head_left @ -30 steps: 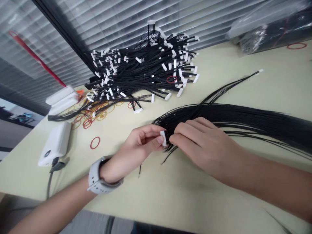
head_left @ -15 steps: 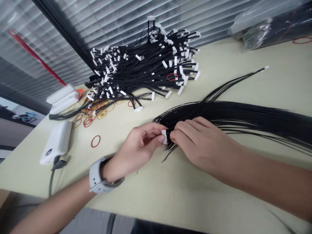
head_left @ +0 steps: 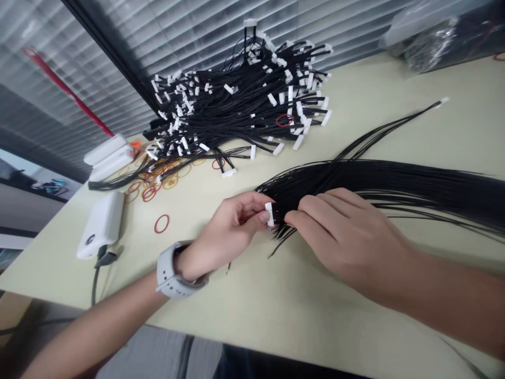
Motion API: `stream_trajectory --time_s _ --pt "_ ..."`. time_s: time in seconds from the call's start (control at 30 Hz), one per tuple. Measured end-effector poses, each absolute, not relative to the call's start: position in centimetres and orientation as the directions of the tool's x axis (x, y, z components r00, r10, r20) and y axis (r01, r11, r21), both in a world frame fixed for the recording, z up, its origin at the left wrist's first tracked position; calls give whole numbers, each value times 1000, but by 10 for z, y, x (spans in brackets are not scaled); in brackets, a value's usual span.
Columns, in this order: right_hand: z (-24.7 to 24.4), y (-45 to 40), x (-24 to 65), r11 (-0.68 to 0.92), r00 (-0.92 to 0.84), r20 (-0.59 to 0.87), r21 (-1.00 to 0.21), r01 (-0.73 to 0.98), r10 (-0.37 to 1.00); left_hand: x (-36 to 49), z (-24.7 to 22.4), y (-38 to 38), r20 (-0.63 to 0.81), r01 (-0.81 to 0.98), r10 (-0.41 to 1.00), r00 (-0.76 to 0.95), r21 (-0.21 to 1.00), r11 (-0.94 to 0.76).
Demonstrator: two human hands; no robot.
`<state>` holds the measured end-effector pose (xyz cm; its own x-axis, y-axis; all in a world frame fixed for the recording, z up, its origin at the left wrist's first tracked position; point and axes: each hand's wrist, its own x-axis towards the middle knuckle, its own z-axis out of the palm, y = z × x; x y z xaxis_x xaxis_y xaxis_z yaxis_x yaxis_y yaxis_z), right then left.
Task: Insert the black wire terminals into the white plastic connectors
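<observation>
Between the thumb and fingers of my left hand [head_left: 240,223] is a small white connector housing [head_left: 270,215], with black wires running out of it to the right. My right hand [head_left: 335,237] is closed, its thumb and forefinger pinching black wire close to the connector; the exact strands are hidden under the fingers. Behind and under both hands a thick bundle of loose black wires [head_left: 414,181] stretches to the right edge. Several wires ending in a white connector [head_left: 444,100] cross over the bundle and reach toward the back right.
A large heap of black wire harnesses [head_left: 236,105] with white connectors lies at the back. Red and yellow rubber bands [head_left: 150,190] are scattered left of it, near a white power bank [head_left: 101,225] with a plugged-in cable. A plastic bag [head_left: 430,45] sits back right.
My right hand has slid slightly right along the wires, so more black wire shows between it and the connector. My left hand still grips the connector. The whole view has shifted slightly.
</observation>
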<state>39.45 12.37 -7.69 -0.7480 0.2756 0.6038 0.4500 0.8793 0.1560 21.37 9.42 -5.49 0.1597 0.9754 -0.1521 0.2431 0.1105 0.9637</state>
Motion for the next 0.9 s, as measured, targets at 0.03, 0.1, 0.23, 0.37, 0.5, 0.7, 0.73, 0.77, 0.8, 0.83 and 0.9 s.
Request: stream_trajectory --time_s 0.03,0.1,0.23,0.37,0.5,0.7,0.73,0.77,0.8,0.83,0.9 --pt "-76 123 395 874 -746 613 178 452 261 213 -55 94 -166 232 973 161 964 126" --pt "-74 122 395 866 -748 623 220 448 229 213 -54 95 -191 222 969 154 963 154" --pt "-72 120 395 865 -768 612 268 425 188 214 -53 96 -186 229 972 141 962 151" --pt "-75 121 398 863 -786 575 257 435 225 213 -55 97 -197 208 970 143 964 166" --pt "-79 124 398 869 -740 616 175 463 270 210 -56 97 -203 183 969 143 967 175" --pt "-80 126 396 910 -745 598 60 409 295 207 -54 97 -234 147 955 183 967 209" --pt "-80 127 396 912 -746 595 56 407 297 207 -55 98 -235 149 954 185 966 209" --pt "-80 127 396 911 -746 593 49 409 303 207 -55 98 -235 149 954 187 967 209" --pt "-80 128 397 911 -745 592 44 409 306 206 -55 98 -233 147 954 190 967 207" --pt "-81 128 397 911 -747 589 44 409 307 206 -55 99 -232 143 954 192 968 206" --pt "-80 129 397 914 -754 585 53 402 298 206 -56 99 -236 134 953 189 968 213"
